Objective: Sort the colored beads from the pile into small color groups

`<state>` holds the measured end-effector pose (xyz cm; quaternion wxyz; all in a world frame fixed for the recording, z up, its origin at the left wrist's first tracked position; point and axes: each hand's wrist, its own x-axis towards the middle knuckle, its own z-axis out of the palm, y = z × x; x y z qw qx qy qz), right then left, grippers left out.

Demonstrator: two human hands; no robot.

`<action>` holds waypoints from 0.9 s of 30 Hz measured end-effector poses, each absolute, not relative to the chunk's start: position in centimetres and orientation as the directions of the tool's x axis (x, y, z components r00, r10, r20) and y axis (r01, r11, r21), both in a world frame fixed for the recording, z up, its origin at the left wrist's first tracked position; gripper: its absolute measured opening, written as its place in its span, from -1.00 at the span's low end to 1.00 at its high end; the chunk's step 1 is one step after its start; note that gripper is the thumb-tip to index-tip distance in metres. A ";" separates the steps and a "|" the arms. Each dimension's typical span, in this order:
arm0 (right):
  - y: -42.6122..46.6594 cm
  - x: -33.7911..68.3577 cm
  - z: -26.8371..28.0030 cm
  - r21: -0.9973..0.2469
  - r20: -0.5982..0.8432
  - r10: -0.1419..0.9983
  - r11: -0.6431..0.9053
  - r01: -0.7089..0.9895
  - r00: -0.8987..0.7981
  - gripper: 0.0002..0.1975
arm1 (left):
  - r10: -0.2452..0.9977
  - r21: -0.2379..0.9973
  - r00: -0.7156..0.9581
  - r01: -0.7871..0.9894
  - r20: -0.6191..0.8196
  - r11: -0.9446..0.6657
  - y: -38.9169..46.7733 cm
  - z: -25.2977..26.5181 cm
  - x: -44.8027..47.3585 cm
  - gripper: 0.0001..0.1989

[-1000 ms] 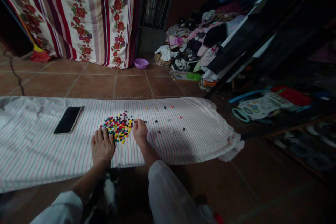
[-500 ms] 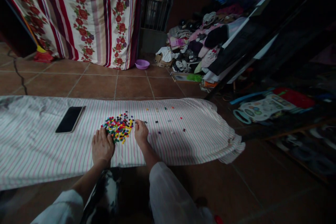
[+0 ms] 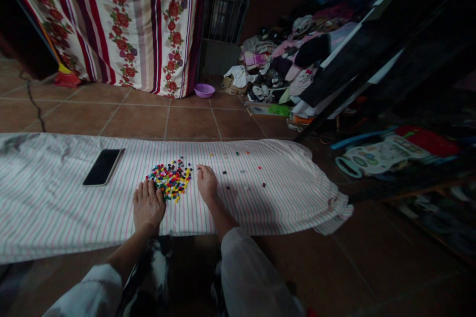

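Observation:
A heap of small colourful pieces (image 3: 171, 178), like tiny plastic bricks, lies on a striped cloth (image 3: 122, 218). My left hand (image 3: 148, 204) rests flat at the near left edge of the heap, fingertips touching it. Just right of the heap is my right hand (image 3: 207, 183), its thumb and fingers pinched on what looks like a small dark piece (image 3: 198, 168). Farther right, several single pieces are set apart in loose rows, among them a red piece (image 3: 259, 168) and a dark brown piece (image 3: 264, 185).
A phone (image 3: 103, 167) with a dark screen lies left of the heap. Beyond the cloth are the tiled floor (image 3: 141, 114), a purple basin (image 3: 204, 90), a floral curtain (image 3: 139, 25) and piled clothes (image 3: 282, 59). A dark slanting frame (image 3: 334, 99) stands at the right.
My right hand has moved slightly right, away from the heap's edge, still pinched. The left hand stays flat beside the heap. The whole view has shifted a little.

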<state>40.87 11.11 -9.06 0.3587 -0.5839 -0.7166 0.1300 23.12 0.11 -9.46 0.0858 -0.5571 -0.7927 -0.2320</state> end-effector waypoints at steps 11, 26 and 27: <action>13.6 45.2 -7.3 -0.390 0.100 0.991 0.124 0.913 -0.091 -0.70 | 0.855 0.260 -0.370 0.922 0.365 0.288 0.1 -9.2 23.3 -0.40; 13.2 45.0 -7.6 -0.376 0.105 0.980 0.195 0.906 -0.167 -0.59 | 0.854 0.248 -0.367 0.924 0.368 0.291 0.2 -9.0 23.3 -0.39; 13.2 44.9 -7.7 -0.379 0.112 0.979 0.203 0.903 -0.173 -0.62 | 0.854 0.250 -0.369 0.924 0.367 0.291 0.2 -9.0 23.3 -0.40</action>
